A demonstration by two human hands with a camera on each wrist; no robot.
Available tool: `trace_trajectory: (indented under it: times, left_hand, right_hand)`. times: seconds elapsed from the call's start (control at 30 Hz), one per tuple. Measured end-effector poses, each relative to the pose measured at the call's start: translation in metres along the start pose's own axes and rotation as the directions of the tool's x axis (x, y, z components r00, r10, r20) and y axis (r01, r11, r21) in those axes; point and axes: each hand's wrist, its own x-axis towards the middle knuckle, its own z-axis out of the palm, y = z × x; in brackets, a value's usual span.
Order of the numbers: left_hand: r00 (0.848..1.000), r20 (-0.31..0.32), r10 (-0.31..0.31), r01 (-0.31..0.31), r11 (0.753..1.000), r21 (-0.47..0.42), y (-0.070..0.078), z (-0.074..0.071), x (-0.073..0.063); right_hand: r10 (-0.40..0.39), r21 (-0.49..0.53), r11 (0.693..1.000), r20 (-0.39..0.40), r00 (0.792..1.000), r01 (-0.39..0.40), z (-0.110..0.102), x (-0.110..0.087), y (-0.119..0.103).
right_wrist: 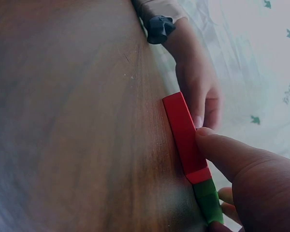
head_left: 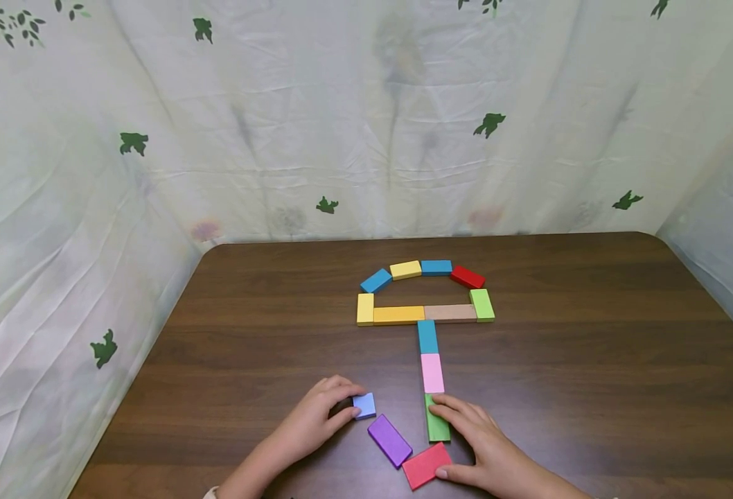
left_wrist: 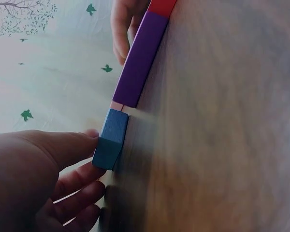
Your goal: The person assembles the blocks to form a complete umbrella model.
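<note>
My left hand (head_left: pixel 318 418) pinches a small light blue block (head_left: pixel 365 406) between thumb and fingers; in the left wrist view this block (left_wrist: pixel 110 139) stands close to the purple block (left_wrist: pixel 141 60). On the table, the purple block (head_left: pixel 390 441) lies slanted, its lower end at the corner of a red block (head_left: pixel 425 466). My right hand (head_left: pixel 485 447) spans two blocks: its thumb touches the red block's right side, and its fingertips rest on a green block (head_left: pixel 438 424). The right wrist view also has the thumb against the red block (right_wrist: pixel 186 137).
Above the green block, a pink block (head_left: pixel 431 374) and a teal block (head_left: pixel 427 337) continue a straight column. It meets a row of an orange block (head_left: pixel 399 315) and a tan block (head_left: pixel 450 314), under an arch of several coloured blocks. A patterned cloth (head_left: pixel 354 125) hangs behind the wooden table (head_left: pixel 248 333).
</note>
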Motion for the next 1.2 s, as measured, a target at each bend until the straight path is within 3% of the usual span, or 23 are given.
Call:
trace_trajectory:
  times: [0.5, 1.2]
  left_hand:
    - [0.995, -0.08, 0.058, -0.051, 0.995, 0.085, 0.0053, 0.0074, -0.001]
    - [0.996, -0.06, 0.061, -0.056, 0.995, 0.085, 0.007, 0.0072, -0.0016]
  right_hand:
    - [-0.012, 0.001, 1.0, -0.005, 1.0, 0.012, -0.0005, 0.0002, -0.0002]
    - [-0.008, 0.005, 1.0, -0.002, 1.0, 0.008, -0.0001, 0.0007, 0.0]
